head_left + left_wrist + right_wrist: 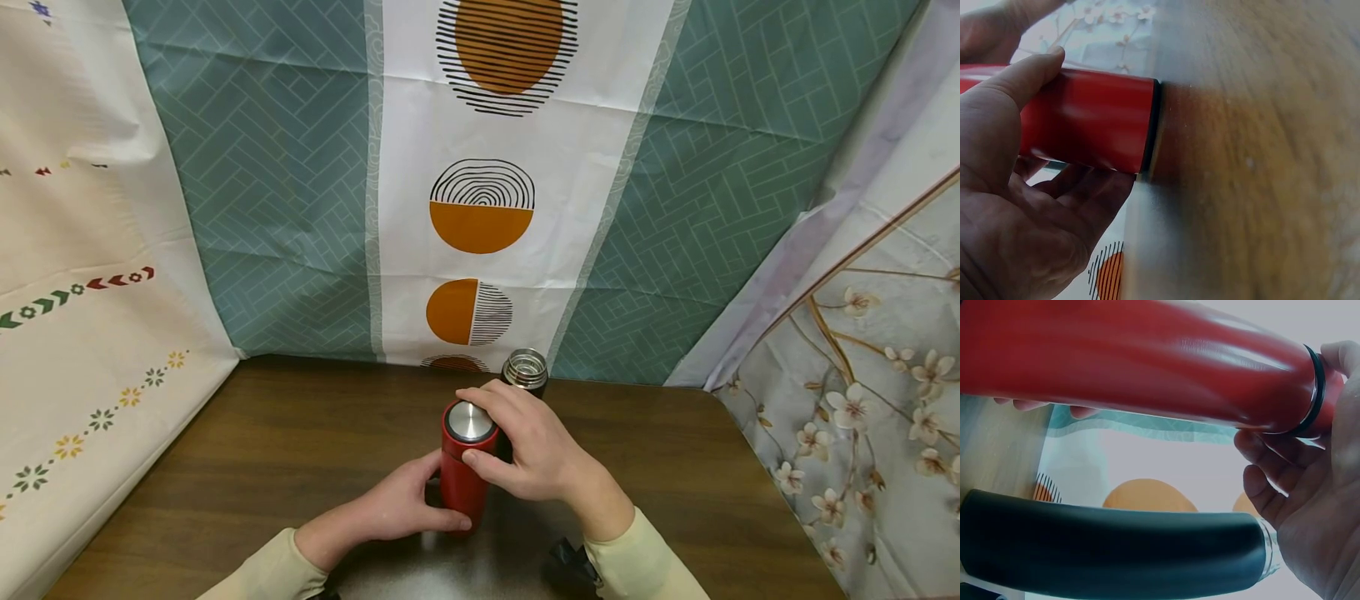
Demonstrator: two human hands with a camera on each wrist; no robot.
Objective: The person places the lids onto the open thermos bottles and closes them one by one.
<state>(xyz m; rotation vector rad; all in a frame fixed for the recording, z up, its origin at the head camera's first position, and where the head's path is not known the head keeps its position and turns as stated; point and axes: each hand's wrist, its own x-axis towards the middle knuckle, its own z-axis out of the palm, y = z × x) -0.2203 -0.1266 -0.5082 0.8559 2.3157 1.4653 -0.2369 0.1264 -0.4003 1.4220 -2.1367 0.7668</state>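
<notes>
A red thermos flask stands upright on the wooden table, its cap topped with a brushed steel disc. My left hand holds the lower body, thumb on one side and fingers round the other; in the left wrist view the dark base ring meets the tabletop. Up at the cap, my right hand grips with thumb and fingers on opposite sides. Just behind that hand stands a black flask with no cap on, its threaded steel neck showing. My right hand partly hides it in the head view.
The brown wooden table reaches back to a green and white patterned cloth. A cream cloth hangs at left, a flowered one at right. A dark object, mostly cut off, lies beside the black flask's base.
</notes>
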